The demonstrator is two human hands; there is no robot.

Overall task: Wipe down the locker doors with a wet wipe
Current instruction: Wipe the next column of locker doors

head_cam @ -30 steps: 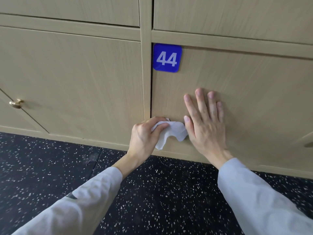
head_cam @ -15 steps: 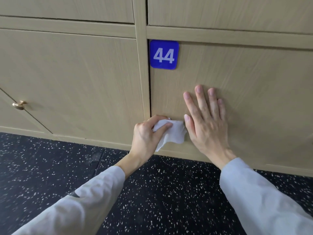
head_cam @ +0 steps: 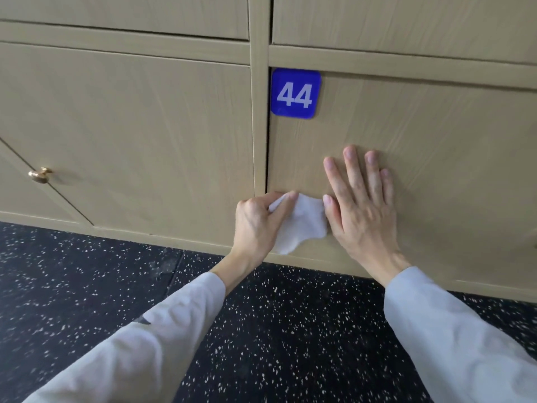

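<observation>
The light wooden locker door carries a blue plate numbered 44 in its upper left corner. My left hand grips a crumpled white wet wipe against the door's lower left part, close to the gap beside the frame post. My right hand lies flat on the same door with straight, spread fingers, its thumb touching the wipe's right edge. Part of the wipe is hidden under my left fingers.
A neighbouring locker door stands to the left, with a brass knob on the door at the far left. More doors run along the top. Below is a dark speckled floor.
My left hand and the wipe have stayed low on door 44 with only slight shifting. My right hand remains flat on the door. The view has drifted a little.
</observation>
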